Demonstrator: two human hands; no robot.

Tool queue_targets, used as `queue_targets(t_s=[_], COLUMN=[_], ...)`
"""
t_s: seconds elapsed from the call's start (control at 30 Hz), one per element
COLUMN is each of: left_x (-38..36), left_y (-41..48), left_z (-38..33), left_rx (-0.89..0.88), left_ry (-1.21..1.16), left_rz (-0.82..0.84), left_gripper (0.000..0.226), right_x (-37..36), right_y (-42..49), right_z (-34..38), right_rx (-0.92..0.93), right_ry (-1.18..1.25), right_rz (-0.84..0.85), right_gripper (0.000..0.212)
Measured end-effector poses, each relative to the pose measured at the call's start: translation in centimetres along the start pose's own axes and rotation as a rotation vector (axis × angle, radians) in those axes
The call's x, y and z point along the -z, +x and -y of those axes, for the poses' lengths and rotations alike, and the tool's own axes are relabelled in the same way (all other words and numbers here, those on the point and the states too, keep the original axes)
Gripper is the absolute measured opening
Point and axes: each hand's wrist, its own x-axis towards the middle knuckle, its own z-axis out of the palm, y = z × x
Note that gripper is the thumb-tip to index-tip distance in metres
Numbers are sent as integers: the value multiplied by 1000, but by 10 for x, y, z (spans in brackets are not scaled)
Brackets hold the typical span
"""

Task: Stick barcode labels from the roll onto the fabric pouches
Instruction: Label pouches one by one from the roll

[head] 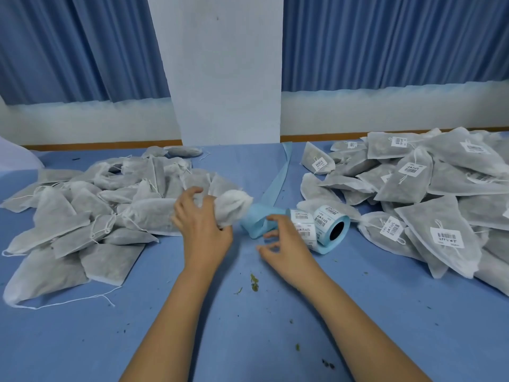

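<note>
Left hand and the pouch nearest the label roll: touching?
Touching. Head view: the left hand wraps its fingers and thumb round the pouch, whose bunched end sticks out past them toward the label roll.

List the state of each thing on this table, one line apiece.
Left hand: grips one pouch.
Held pouch: bunched in the grip, no label showing.
Right hand: fingers curled at the backing strip, grip unclear.
Label roll: lying on its side, partly unwound.
Backing strip: empty, trailing away from the roll.
Left pile: unlabelled.
Right pile: labelled.
</note>
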Motion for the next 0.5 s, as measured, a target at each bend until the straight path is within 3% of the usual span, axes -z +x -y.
queue_targets(t_s=[0.07,0.13,0.2,0.3,0.4,0.5], left_x=[2,3,5,10,13,15], left_y=[-2,-4,-7,-8,-7,-13], left_z=[-2,-5,-8,-14,-17,-27], left_rx=[-130,-224,-212,-168,-308,-307], left_ry=[-93,-232,-399,-501,-452,-571], left_rz=[161,351,487,499,420,547], left_gripper=[32,40,46,47,52,47], right_x=[7,13,14,11,14,15], right_y=[0,-2,-4,-5,-6,-7], right_z=[11,18,20,22,22,20], right_rx=[159,260,269,211,144,108], right_ry=[76,98,81,102,173,138], right_rz=[-98,-94,-85,-153,-276,-291], right_gripper=[62,66,52,33,19,15])
